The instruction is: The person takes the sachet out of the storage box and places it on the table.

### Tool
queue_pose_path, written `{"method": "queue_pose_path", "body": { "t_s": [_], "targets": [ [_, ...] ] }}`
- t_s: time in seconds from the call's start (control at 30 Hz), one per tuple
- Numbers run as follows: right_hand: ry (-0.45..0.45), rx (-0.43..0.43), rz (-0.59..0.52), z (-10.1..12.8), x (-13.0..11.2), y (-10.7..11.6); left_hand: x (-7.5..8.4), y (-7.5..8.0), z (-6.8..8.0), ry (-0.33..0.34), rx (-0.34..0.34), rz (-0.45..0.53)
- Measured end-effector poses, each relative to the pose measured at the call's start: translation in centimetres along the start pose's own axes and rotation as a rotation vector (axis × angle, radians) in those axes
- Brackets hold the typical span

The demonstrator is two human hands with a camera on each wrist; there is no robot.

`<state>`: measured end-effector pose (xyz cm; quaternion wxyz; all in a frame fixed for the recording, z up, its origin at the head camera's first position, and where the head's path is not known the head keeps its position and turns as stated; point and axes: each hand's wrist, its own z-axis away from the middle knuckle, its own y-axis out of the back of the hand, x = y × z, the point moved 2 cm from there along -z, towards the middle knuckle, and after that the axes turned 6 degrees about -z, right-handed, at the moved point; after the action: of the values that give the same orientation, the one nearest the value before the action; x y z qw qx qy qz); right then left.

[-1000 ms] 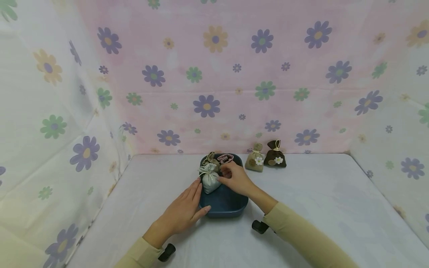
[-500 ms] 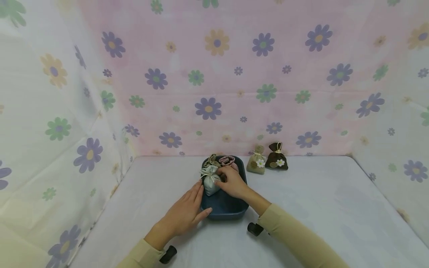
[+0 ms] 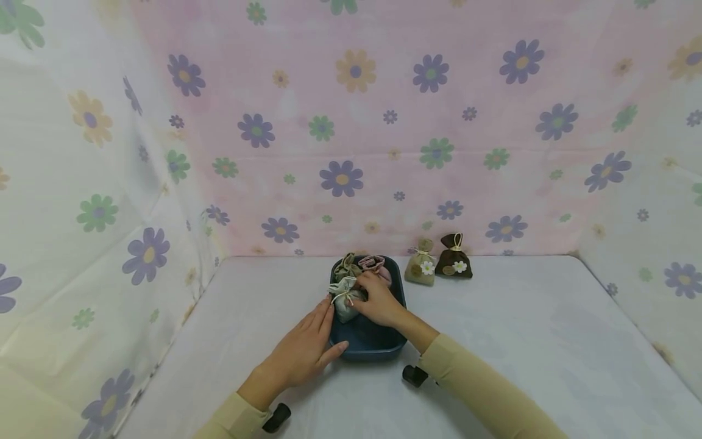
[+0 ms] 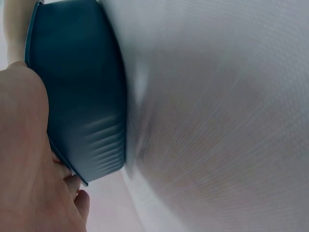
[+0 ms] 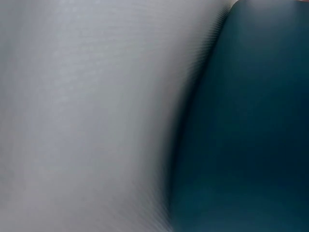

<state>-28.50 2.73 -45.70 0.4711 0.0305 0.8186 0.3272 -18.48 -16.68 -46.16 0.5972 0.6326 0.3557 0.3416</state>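
Observation:
A dark blue rectangular tub (image 3: 368, 355) stands on the white tabletop, its ribbed outer wall (image 4: 91, 101) filling part of the left wrist view. My left hand (image 3: 298, 344) rests along its left rim, fingers straight and thumb at the near rim. Inside, my right hand (image 3: 380, 300) holds a pale silver-green drawstring pouch (image 3: 347, 312) near its tied neck, thumb and fingers bent at its right side. Behind that pouch sit an olive-brown pouch (image 3: 347, 266) and a pink one (image 3: 373, 263), both partly hidden. The right wrist view shows only the tub's wall (image 5: 251, 111) and blurred cloth.
Right of the tub, near the back wall, stand a tan pouch (image 3: 420, 268) and a dark brown pouch (image 3: 452, 263), each with a white flower. Flower-printed cloth (image 3: 384, 164) walls in the back and both sides of the table.
My right hand has shifted slightly left onto the silver-green pouch, whose neck has tipped forward. The left hand keeps its place on the rim. The whole head view has shifted slightly.

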Motion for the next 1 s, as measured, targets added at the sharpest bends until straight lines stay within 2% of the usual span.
{"method": "queue_pose_path", "body": {
  "t_s": [0.17,0.37,0.73,1.0],
  "targets": [
    [-0.029,0.006,0.013,-0.2,0.1,0.1,0.1,0.1,0.0,-0.002,0.002,-0.002],
    [0.004,0.023,0.009,-0.2,0.2,0.2,0.3,0.4,0.0,-0.005,0.000,0.002],
    [0.021,0.024,-0.023,-0.1,-1.8,1.9,0.1,0.1,-0.1,0.013,-0.011,-0.001],
    [-0.054,0.017,-0.053,0.9,-3.1,4.0,0.1,0.1,-0.1,0.001,0.032,0.013]
  ]
}}
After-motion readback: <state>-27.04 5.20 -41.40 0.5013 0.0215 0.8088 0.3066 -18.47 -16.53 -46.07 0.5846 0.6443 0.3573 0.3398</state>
